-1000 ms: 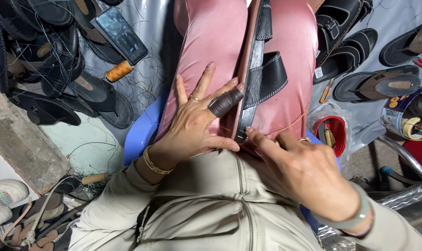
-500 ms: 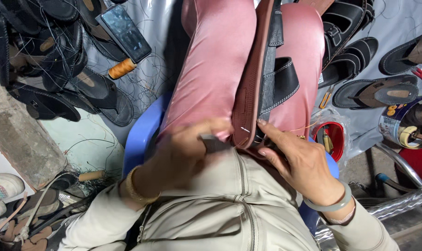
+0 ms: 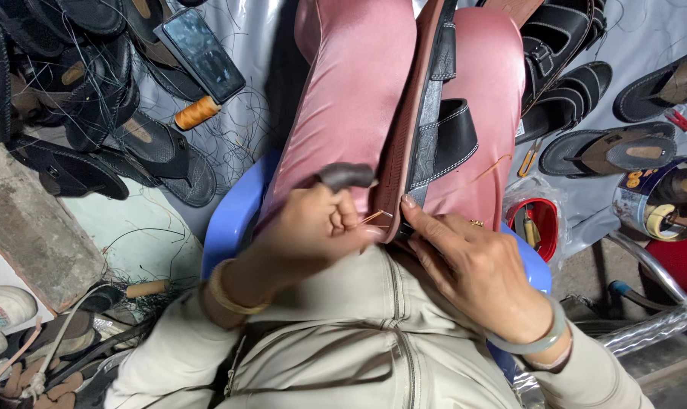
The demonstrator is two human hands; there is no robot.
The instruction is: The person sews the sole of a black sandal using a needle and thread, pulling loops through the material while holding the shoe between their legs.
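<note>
Sandal (image 3: 426,144) clamped edge-up between thighs, freeing both hands. Left hand (image 3: 313,227) pinches needle and thread (image 3: 373,218) beside sole edge; right hand (image 3: 472,265) fingers press sole steady.

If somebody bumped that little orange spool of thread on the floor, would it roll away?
Probably a little. The orange thread spool is round and lies on its side on the grey sheet, so a nudge could set it rolling. It looks small and likely light. The phone and the black sandals close by would probably stop it soon.
</note>
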